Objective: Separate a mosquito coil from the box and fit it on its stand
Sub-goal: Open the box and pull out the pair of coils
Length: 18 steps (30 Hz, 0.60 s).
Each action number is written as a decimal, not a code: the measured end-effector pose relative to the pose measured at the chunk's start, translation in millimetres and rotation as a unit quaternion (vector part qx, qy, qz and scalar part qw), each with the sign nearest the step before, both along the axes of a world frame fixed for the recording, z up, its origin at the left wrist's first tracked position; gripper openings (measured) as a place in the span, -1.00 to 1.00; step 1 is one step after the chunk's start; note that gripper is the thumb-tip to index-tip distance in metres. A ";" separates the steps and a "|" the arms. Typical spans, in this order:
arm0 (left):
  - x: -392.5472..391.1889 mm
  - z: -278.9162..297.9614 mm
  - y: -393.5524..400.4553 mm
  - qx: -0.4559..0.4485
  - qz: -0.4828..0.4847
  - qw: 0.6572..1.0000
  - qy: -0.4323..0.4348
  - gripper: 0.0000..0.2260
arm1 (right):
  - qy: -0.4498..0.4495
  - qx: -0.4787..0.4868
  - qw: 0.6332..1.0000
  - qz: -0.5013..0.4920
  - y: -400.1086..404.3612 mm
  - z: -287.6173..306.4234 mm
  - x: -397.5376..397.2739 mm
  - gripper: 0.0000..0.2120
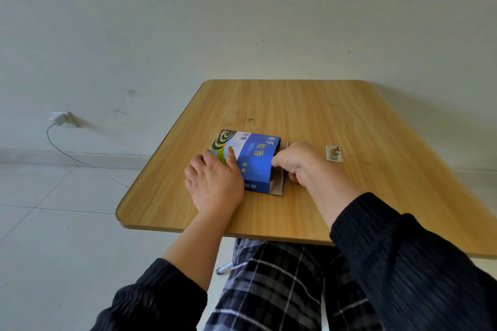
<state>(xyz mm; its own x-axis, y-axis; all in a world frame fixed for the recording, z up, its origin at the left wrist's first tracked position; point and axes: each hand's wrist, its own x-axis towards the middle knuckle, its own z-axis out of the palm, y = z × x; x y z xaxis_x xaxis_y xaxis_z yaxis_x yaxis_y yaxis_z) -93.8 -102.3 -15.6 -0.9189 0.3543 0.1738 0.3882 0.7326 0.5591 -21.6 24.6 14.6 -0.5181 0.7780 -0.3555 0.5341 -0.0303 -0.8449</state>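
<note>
Opening step: getting into the flat blue cardboard mosquito-coil box (248,158), landmark for all places; no coil visible.
Left hand (213,183): unclenched, pressing flat on the box's left end.
Right hand (297,164): fingers curled, grasping the box's brown flap at its right end.
Stand: small bent metal stand (333,153), right of the box, apart.
Next move: likely drawing a coil rightward, gently, since coils are probably brittle.
Room: light wooden surface (309,105) bare beyond the box; its near edge lies closer.
</note>
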 end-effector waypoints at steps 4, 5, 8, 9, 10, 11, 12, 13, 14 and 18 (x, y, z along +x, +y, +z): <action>-0.1 0.3 -0.5 0.000 0.000 1.000 0.000 -0.41 | -0.008 -0.020 1.000 -0.001 -2.0 5.4 7.3 -0.82; -0.3 0.1 -0.6 -0.001 0.000 1.000 0.000 -0.41 | -0.010 -0.024 1.000 0.001 -2.9 6.4 10.2 -0.81; -1.4 -1.3 -0.6 -0.005 0.000 1.000 0.001 -0.43 | -0.026 -0.021 0.999 0.004 -4.0 9.6 21.7 -0.80; -1.7 -1.9 -0.3 -0.005 0.000 1.000 0.001 -0.44 | -0.036 -0.016 0.999 0.002 -3.1 10.1 27.0 -0.77; -2.0 -2.4 0.0 -0.005 0.000 1.000 0.002 -0.45 | -0.045 -0.010 0.999 -0.001 -1.3 10.4 32.5 -0.72; -2.2 -2.9 0.8 -0.004 0.000 1.000 0.003 -0.45 | -0.053 -0.008 0.999 -0.005 1.1 10.4 38.8 -0.70; -2.3 -3.3 1.4 -0.004 0.000 1.000 0.004 -0.45 | -0.057 -0.007 0.998 -0.008 3.2 10.5 45.0 -0.70; -2.7 -3.6 1.8 -0.003 0.001 1.000 0.005 -0.45 | -0.059 -0.009 0.998 -0.010 5.3 10.0 50.5 -0.73; -3.3 -4.0 1.8 -0.002 0.002 1.000 0.006 -0.45 | -0.059 -0.013 0.998 -0.010 7.0 9.7 55.0 -0.76; -4.5 -6.4 1.8 0.000 0.004 1.000 0.009 -0.43 | -0.017 -0.037 0.999 -0.017 10.7 9.8 59.4 -0.67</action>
